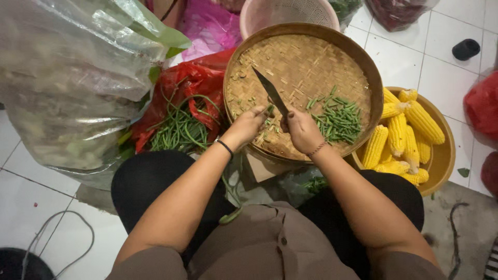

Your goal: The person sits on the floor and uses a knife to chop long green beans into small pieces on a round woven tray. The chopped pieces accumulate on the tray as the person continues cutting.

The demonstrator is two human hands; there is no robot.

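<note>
While the right hand [302,130] grips a dark knife [271,92] with fingers curled shut, left hand [247,126] pinching green bean pieces [270,110] beside the blade, both over a woven bamboo tray [290,57], cut bean pile [338,118] right, whole long beans [179,129] on red plastic bag [194,80] left, clear bag [67,78] far left, corn cobs [404,135] in a bowl [445,155] right.

Your left hand [248,124] extends forward with the forearm angled inward, fingers pinched closed at the tips, a dark band on the wrist. Your right hand [302,129] sits just beside it, fingers curled in a closed grip, a thin bracelet on the wrist.
</note>
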